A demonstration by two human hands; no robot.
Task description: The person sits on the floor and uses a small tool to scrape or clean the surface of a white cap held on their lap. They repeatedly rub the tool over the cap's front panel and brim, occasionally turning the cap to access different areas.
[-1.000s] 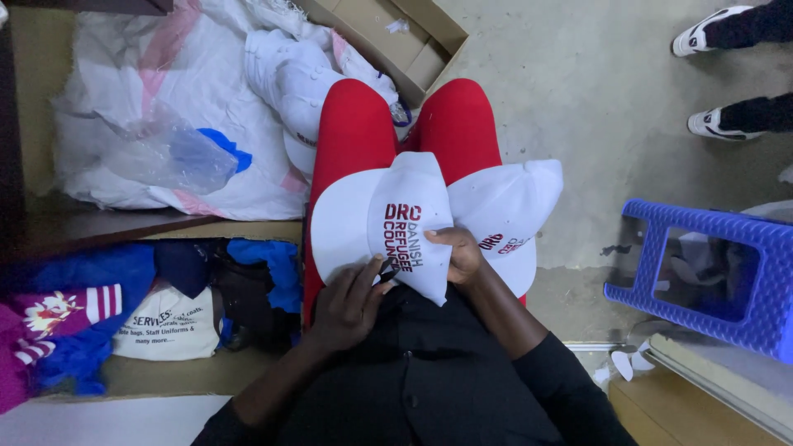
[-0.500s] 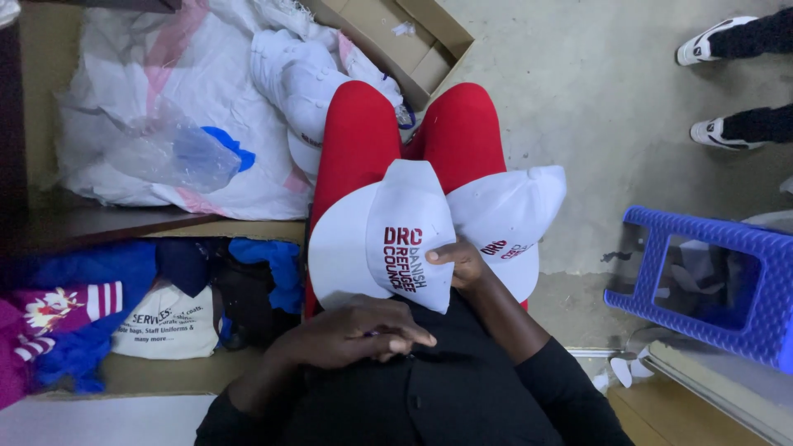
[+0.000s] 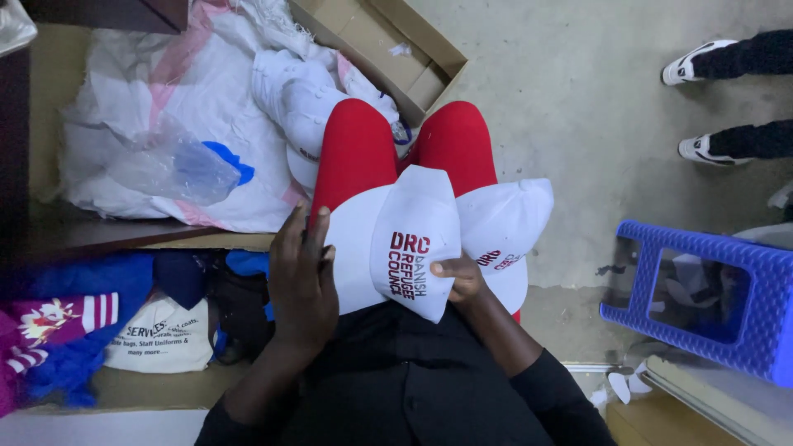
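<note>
I sit with red trousers (image 3: 355, 149) and a stack of white caps on my lap. My right hand (image 3: 457, 278) pinches the lower edge of the top white cap (image 3: 413, 239), which carries dark red print. A second white cap (image 3: 505, 227) lies under it to the right. My left hand (image 3: 301, 277) is raised at the cap's left side, fingers straight and together, touching the brim edge and holding nothing.
A white sack (image 3: 165, 140) with more white caps (image 3: 301, 95) lies ahead on the left, beside an open cardboard box (image 3: 388, 41). Blue and patterned cloth and a white bag (image 3: 161, 334) sit at my left. A blue plastic stool (image 3: 702, 293) stands right; another person's feet (image 3: 702, 74) are far right.
My left hand has lifted from my lap up to the left edge of the cap. The right hand keeps its hold on the top cap.
</note>
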